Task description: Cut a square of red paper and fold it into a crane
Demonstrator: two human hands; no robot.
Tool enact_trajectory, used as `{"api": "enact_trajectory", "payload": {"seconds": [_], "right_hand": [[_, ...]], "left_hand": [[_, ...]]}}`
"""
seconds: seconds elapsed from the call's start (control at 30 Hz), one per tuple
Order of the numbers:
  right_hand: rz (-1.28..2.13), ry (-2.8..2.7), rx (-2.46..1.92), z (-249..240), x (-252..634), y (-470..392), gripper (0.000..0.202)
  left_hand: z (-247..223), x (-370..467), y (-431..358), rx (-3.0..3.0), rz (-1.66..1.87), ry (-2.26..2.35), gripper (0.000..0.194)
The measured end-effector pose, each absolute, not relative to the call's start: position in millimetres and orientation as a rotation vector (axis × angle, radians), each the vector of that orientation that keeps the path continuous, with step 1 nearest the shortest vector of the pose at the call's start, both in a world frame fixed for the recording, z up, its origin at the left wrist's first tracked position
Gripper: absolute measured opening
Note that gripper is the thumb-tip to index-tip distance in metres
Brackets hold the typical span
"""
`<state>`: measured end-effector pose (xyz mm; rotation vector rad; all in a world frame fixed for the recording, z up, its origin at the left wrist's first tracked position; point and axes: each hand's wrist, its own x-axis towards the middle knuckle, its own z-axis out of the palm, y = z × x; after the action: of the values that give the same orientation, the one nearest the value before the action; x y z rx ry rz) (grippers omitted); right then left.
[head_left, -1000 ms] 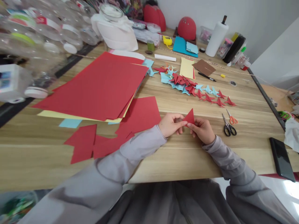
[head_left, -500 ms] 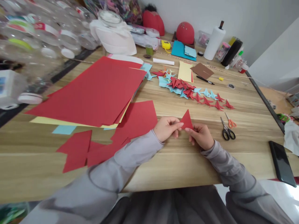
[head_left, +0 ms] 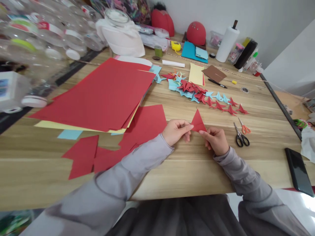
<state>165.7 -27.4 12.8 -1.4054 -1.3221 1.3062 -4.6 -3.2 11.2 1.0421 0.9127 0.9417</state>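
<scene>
L hand [head_left: 176, 132] & R hand [head_left: 216, 141] pinch red paper triangle [head_left: 198, 122], btm corners hidden; 8 o'clock: red offcut [head_left: 105, 159] partly behind L sleeve [head_left: 137, 160]; 10 o'clock: plastic bottles [head_left: 50, 32] blurry, cut off

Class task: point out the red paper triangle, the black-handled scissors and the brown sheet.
Red paper triangle [head_left: 198, 122]: head view, middle of its face.
Black-handled scissors [head_left: 239, 134]: head view, where blades and handles meet.
Brown sheet [head_left: 214, 74]: head view, middle of its upper surface.

Red paper triangle [head_left: 198, 122] — between hands [head_left: 176, 131] [head_left: 217, 140]
</scene>
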Motion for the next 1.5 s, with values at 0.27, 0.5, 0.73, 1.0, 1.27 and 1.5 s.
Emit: {"api": "enact_trajectory", "payload": {"seconds": [0.27, 0.5, 0.73, 1.0, 1.27, 1.5], "right_hand": [[1.371, -1.318, -1.323, 10.9, 166.0, -24.6, 0.04], [1.241, -1.212, -1.377, 7.1, 170.7, -21.0, 0.049], [1.403, -1.299, -1.212, 10.5, 164.9, -24.2, 0.037], [0.874, -1.521, -1.383, 2.8, 166.0, -29.1, 0.028], [0.11, -2.011, -1.37, -2.5, 163.3, -39.3, 0.02], [0.251, -2.091, -1.257, 1.9, 163.0, -42.9, 0.02]], "left_hand": [[8.9, -6.5, -1.7, 0.994, 0.919, 0.94, 0.036], [9.1, -6.7, -0.1, 0.951, 0.943, 0.948, 0.036], [10.2, -5.1, -4.2, 1.052, 0.91, 0.952, 0.036], [6.0, 1.7, -5.0, 0.946, 1.06, 1.031, 0.038], [8.9, 13.2, -16.2, 0.763, 1.072, 0.856, 0.046], [9.6, 11.1, -15.3, 0.765, 1.038, 0.927, 0.045]]}}
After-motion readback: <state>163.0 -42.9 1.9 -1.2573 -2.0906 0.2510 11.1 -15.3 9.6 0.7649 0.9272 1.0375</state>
